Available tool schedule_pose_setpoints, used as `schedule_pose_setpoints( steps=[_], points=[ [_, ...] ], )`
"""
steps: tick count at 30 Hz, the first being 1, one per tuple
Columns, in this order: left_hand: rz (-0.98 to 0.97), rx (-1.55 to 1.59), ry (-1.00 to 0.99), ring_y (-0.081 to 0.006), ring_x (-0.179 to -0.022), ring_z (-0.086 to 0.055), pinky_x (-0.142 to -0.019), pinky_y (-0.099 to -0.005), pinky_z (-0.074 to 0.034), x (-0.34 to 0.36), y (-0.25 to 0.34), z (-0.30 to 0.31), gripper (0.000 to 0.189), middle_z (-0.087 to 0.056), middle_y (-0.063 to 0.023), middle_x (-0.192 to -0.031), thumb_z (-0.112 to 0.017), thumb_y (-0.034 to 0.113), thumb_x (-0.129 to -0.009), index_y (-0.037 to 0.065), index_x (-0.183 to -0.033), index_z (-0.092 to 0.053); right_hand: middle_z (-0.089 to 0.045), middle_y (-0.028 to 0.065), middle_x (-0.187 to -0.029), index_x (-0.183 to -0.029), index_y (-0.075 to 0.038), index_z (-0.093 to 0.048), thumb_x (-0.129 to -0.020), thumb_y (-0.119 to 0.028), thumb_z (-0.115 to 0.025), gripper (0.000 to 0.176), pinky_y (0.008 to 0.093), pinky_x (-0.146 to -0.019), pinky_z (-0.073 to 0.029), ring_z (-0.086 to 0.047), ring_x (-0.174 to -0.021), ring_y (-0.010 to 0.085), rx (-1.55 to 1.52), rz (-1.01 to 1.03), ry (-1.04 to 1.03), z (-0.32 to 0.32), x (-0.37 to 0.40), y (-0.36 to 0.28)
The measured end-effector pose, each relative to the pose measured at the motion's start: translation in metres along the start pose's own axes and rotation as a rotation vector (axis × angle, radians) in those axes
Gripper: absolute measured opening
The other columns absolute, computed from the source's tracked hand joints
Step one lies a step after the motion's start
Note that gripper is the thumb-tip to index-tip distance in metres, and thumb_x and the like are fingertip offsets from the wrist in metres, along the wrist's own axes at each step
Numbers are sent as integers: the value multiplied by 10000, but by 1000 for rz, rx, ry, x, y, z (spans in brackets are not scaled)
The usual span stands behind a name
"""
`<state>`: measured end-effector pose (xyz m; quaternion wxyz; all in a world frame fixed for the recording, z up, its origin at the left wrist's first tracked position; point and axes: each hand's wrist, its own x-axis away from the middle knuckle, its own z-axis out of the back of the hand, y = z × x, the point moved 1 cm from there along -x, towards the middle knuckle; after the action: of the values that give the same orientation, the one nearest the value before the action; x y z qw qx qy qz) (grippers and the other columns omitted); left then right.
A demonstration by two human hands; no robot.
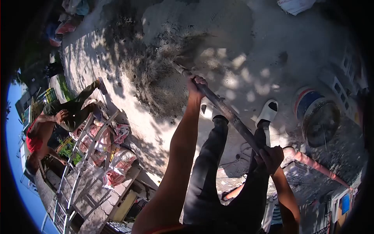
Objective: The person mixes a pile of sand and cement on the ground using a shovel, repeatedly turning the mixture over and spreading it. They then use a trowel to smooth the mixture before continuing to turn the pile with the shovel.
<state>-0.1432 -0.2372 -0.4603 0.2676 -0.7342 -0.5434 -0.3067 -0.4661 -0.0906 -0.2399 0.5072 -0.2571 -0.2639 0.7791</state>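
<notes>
Both my hands are closed around the dark pole handle of what looks like a shovel (228, 111), held slanting across my legs. My left hand (196, 86) grips low, close to the tool's working end. Farther up, at the end near my right thigh, my right hand (270, 160) is wrapped around the handle. The low end reaches a spread heap of grey-brown sandy mix (156, 74) on the ground; the blade itself is hard to make out in shadow. Smooth wet-looking grey mix (198, 23) lies just beyond.
My feet in white clogs (268, 112) stand beside the heap. At right are a round bucket (321, 123), an orange-pink pipe (317, 163) and hollow blocks (341, 91). At left, another person (46, 130) is near a metal ladder (80, 163) and several sacks (120, 165).
</notes>
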Motion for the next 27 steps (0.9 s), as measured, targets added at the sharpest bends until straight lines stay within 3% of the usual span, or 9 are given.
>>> schedule_pose_setpoints(
  steps=[4, 7, 9, 13, 18, 20, 23, 25, 27],
  points=[
    [24, 47, -259, -68, -458, -373, -521, -224, -375, 50, -10, -7, 219, -335, 42, -502, -406, 164, -724, 121, -521, -337, -508, 93, -851, -968, -99, -521, -591, -206, -686, 425, 379, -574, -376, -476, -646, 276, -14, -22, -5, -2, 56, -7],
    [-92, -78, 54, -72, -474, -386, -517, -226, -395, 65, -52, -24, 176, -356, 37, -526, -433, 122, -765, 116, -597, -379, -484, 120, -829, -943, -30, -514, -655, -145, -642, 335, 330, -582, -392, -490, -678, 258, -333, -724, -103, -4, 158, 9],
    [-164, -77, 244, -72, -467, -394, -477, -218, -401, 44, -88, -5, 162, -374, 39, -537, -456, 98, -775, 116, -628, -390, -478, 94, -788, -908, -2, -499, -716, -127, -585, 244, 307, -552, -389, -478, -672, 209, -279, -635, 54, 27, 108, 8],
    [-66, -671, 583, -132, -425, -415, -404, -266, -376, 15, -196, 27, 121, -394, -24, -503, -511, 100, -725, 75, -632, -438, -472, 38, -741, -892, -34, -462, -757, -112, -547, 178, 242, -571, -395, -460, -652, 111, -594, -1515, 580, 69, 178, 9],
    [28, -462, 502, -166, -427, -443, -403, -290, -376, 3, -295, 79, 85, -437, -47, -526, -518, 93, -717, 58, -657, -470, -460, 16, -696, -793, -13, -452, -742, -86, -521, 113, 241, -503, -374, -446, -607, 105, -334, -1584, 833, 128, 226, 60],
    [23, -404, 534, -167, -454, -455, -423, -294, -385, -8, -273, 84, 84, -444, -52, -535, -523, 97, -712, 48, -660, -478, -469, 40, -723, -766, 32, -490, -752, -96, -464, 132, 251, -541, -373, -447, -623, 121, -395, -1670, 546, 124, 192, 74],
    [-35, -422, 445, -180, -514, -468, -478, -315, -388, -37, -177, 81, 116, -449, -59, -545, -516, 122, -707, 29, -653, -473, -486, 42, -669, -750, 18, -506, -746, -91, -455, 120, 236, -477, -377, -483, -565, 133, -507, -1512, 857, 39, 134, 90],
    [-39, -461, 406, -177, -468, -421, -471, -314, -373, -50, -84, 73, 166, -400, -45, -526, -501, 162, -728, 43, -638, -429, -477, 43, -595, -775, 15, -529, -758, -116, -475, 143, 239, -437, -362, -471, -518, 125, -411, -1725, 391, -3, 36, 49],
    [-133, -415, 449, -158, -458, -402, -438, -302, -373, -53, -37, 67, 112, -387, -35, -533, -468, 115, -728, 56, -650, -413, -475, 30, -657, -725, 2, -503, -744, -74, -492, 80, 307, -478, -357, -450, -549, 143, -274, -1278, 406, -41, 33, 54]
  ],
)
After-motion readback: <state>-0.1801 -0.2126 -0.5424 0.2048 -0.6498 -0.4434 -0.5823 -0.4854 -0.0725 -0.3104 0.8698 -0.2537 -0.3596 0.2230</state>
